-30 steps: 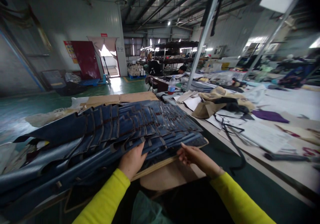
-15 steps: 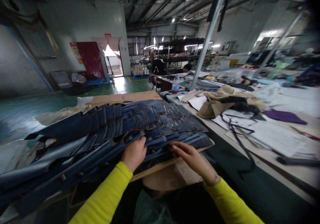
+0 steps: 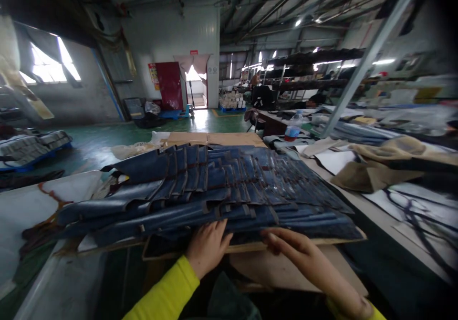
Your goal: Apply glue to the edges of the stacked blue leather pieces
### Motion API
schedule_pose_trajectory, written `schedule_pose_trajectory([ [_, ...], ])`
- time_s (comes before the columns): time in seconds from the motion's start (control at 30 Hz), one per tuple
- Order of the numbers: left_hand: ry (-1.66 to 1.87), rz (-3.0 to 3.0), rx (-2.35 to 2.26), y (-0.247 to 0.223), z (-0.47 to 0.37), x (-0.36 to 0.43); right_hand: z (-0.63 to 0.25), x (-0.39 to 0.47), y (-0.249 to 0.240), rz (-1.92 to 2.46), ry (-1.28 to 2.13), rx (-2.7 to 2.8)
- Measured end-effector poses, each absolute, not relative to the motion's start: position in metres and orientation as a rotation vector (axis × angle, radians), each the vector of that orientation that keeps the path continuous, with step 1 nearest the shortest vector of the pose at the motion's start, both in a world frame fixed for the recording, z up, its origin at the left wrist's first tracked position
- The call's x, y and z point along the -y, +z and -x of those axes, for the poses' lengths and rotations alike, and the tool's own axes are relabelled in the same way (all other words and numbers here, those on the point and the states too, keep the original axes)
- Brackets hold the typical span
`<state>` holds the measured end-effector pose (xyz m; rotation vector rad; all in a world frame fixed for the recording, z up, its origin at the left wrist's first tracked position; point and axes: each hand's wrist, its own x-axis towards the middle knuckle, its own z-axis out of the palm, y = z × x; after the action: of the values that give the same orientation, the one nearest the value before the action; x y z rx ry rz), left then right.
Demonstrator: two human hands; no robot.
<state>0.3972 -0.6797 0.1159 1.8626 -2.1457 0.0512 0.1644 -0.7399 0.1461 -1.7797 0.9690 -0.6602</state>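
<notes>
Dark blue cut pieces (image 3: 186, 210) with brown edges lie in overlapping rows, like denim or coated cloth; which of the two I cannot tell. They rest on a cardboard-edged board (image 3: 246, 247) in front of me. My left hand (image 3: 209, 246) lies on the near edge of the pieces, its fingers stretched out and the thumb apart. To its right, my right hand (image 3: 295, 248) is at the same near edge, fingers bent and drawn together near the thumb. Its fingertips are slightly blurred, and anything between them is hidden.
On the right, a long table (image 3: 384, 229) bears tan cloth (image 3: 361, 174), papers and straps. A bottle (image 3: 293, 128) stands at its far end beside a slanted metal post (image 3: 368, 62). Brown cardboard (image 3: 225, 139) lies behind the pieces. White sheeting (image 3: 21, 215) is at left.
The view has turned left. My left hand has moved from the folded strips to the near edge, its fingers spreading flatter. The near-left strips now lie straighter along the board.
</notes>
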Motion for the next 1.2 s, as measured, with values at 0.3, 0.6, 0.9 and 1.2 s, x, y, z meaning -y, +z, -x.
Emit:
schedule_pose_trajectory([
  [0.3, 0.009, -1.911, 2.004, 0.109, -0.453, 0.623, -0.234, 0.723, 0.171, 2.500, -0.577, -0.579],
  [0.6, 0.125, -1.943, 1.705, 0.153, -0.549, 0.556, -0.287, 0.707, 0.150, 2.865, -0.517, -0.590],
  [0.9, 0.261, -2.199, 2.067, 0.144, -0.640, 0.596, -0.301, 0.707, 0.147, 2.893, -0.562, -0.780],
  [1.2, 0.145, -2.077, 2.024, 0.138, -0.635, 0.607, -0.292, 0.751, 0.138, 2.955, -0.504, -1.007],
])
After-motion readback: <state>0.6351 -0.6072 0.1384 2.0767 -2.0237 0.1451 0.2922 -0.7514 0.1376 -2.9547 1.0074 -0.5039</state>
